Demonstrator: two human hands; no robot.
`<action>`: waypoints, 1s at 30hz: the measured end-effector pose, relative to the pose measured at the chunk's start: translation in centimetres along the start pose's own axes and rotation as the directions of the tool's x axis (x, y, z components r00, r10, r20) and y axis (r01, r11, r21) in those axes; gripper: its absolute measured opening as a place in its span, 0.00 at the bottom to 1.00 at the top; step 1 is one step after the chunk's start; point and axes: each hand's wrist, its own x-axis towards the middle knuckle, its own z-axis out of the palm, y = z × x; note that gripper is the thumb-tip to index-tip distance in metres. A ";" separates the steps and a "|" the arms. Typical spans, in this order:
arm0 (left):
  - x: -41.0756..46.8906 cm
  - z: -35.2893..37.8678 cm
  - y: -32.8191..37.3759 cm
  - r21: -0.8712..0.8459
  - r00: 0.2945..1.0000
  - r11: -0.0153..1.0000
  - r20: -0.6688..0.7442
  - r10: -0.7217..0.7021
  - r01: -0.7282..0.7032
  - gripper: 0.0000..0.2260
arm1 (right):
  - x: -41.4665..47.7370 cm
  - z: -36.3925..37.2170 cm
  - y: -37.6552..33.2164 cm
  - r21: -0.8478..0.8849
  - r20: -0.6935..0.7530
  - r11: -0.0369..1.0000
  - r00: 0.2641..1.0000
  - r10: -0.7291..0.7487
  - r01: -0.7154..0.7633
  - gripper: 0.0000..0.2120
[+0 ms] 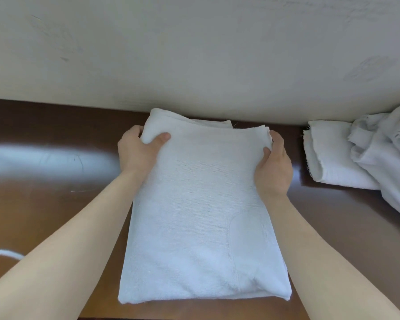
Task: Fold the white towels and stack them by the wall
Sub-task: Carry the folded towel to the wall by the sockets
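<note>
A folded white towel [201,218] lies on the dark brown table [56,204], its far end close to the wall [194,54]. My left hand [138,153] grips the towel's far left corner, thumb on top and fingers under the edge. On the opposite side, my right hand [274,167] pinches the far right corner the same way. Under the far end, the edge of another folded white layer [213,123] shows; I cannot tell whether it belongs to the same towel.
A heap of crumpled white towels [365,155] lies at the right against the wall. A white cloth edge [2,252] shows at the lower left of the table. A bright reflection marks the tabletop at the left.
</note>
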 end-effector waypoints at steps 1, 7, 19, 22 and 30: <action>-0.1 0.3 -0.4 0.019 0.999 0.999 -0.016 0.030 -0.030 0.19 | 0.2 0.2 0.0 -0.011 0.002 1.000 1.000 0.001 -0.001 0.20; -0.2 0.7 0.1 0.233 0.998 0.971 0.000 0.064 -0.062 0.28 | 0.4 0.9 -0.5 -0.218 -0.029 0.976 1.000 0.008 -0.014 0.22; 0.6 1.1 0.4 0.208 0.998 0.978 0.058 0.017 -0.029 0.36 | -2.4 3.1 -4.3 -0.285 0.383 0.914 0.909 -0.166 0.287 0.30; 0.8 1.1 0.4 0.217 0.999 0.976 0.045 0.005 -0.014 0.38 | -1.7 2.7 -3.5 -0.283 0.361 0.925 0.922 -0.142 0.253 0.31; 1.4 -0.3 0.5 0.041 0.965 0.989 0.215 -0.151 0.145 0.28 | -1.6 2.3 -4.1 -0.306 0.388 0.932 0.919 -0.065 0.195 0.30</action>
